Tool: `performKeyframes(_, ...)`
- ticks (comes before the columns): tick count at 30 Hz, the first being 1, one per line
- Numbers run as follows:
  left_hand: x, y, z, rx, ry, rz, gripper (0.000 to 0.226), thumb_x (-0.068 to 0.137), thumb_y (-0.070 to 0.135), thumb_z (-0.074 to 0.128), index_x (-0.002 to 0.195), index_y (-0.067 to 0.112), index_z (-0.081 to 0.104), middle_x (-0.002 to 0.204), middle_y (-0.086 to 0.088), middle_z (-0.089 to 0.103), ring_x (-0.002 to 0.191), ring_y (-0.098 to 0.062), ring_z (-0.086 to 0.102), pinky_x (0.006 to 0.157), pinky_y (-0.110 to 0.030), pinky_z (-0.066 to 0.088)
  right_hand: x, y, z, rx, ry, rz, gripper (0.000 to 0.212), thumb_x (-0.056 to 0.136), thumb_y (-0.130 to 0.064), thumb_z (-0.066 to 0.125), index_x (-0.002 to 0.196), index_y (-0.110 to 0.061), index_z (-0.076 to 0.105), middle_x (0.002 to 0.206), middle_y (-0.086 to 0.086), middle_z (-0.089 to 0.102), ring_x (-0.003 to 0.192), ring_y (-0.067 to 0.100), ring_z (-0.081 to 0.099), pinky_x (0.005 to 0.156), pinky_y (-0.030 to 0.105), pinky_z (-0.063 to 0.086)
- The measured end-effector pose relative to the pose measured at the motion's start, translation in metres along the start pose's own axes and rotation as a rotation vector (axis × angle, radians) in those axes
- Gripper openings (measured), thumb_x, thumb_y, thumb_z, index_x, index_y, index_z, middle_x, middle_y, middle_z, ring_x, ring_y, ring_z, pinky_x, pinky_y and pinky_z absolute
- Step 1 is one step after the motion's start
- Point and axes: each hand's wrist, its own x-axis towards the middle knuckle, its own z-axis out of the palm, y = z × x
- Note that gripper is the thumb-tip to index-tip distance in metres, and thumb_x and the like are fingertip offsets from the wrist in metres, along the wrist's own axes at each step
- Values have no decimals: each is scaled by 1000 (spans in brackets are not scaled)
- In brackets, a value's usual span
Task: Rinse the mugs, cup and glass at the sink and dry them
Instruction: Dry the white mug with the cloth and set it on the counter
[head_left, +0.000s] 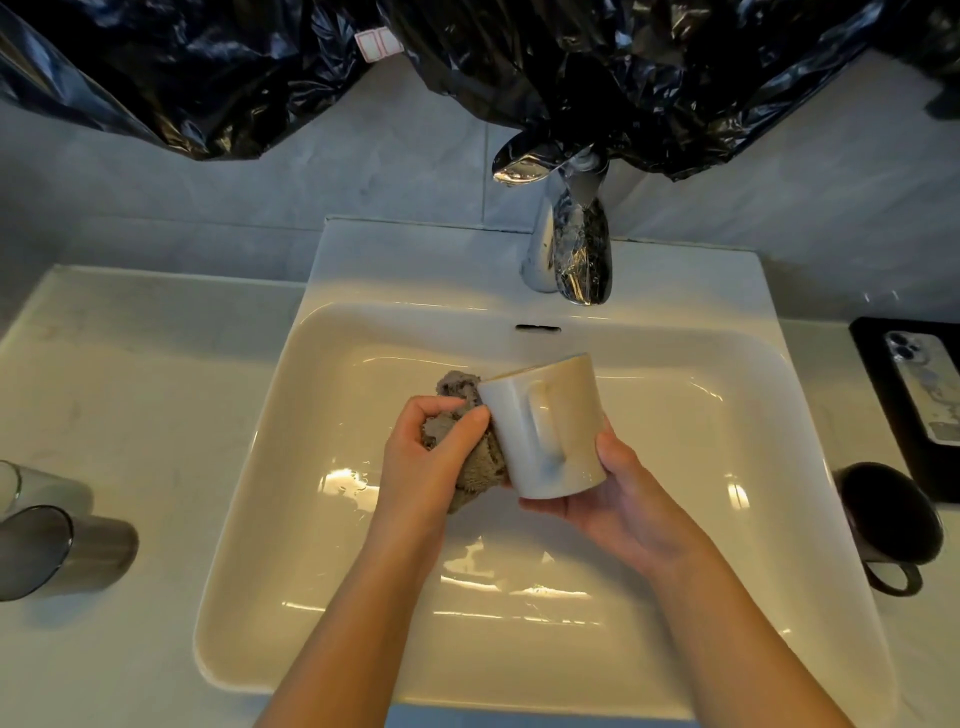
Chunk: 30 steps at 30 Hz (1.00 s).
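The white mug is plain and glossy, with a slightly tapered body. It is tilted, and its loop handle faces the camera. It is held in the air above the middle of the sink, clear of the basin floor. From this angle it is hard to tell which end is the mouth. The right hand cups the mug's near end, with the fingers curled beneath it and the thumb lying up its right side. The left hand is closed around a bunched grey cloth, thumb on top. It presses the cloth against the mug's left side, and a tuft sticks out past the far edge. The basin is white and rectangular, with glinting wet patches on its floor. A chrome faucet stands at its far edge. On the white counter to the left stands a smoky grey glass, seemingly empty, and the rim of a clear glass shows at the frame edge just beyond it. To the right of the sink sits a dark mug with its handle toward the near side; its inside is too dark to read. Beyond it a black tray holds a phone lying face down. Black plastic sheeting hangs over the far wall.
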Motion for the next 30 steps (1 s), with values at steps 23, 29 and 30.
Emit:
performKeyframes(23,12,0,-14,608,-334,477,69,76,45,68,137,39,37,134,18,46,123,4,45,98,-14,41,1,1,-9,249,-38,207,80,72,-37,84,141,-12,50,148,27,42,126,46,51,89,61,52)
performKeyframes(29,8,-7,-8,600,-222,786,22,90,28,53,107,22,66,110,3,58,106,-5,56,91,-18,43,5,0,-2,432,21,167,94,66,-32,87,146,-9,43,143,26,49,119,40,57,86,50,55)
performKeyframes(30,7,-8,-8,618,-226,820,20,89,26,57,102,19,69,110,3,58,106,-7,57,92,-21,44,5,0,-2,447,10,177,94,65,-34,87,145,-10,43,140,25,52,116,40,60,85,51,55)
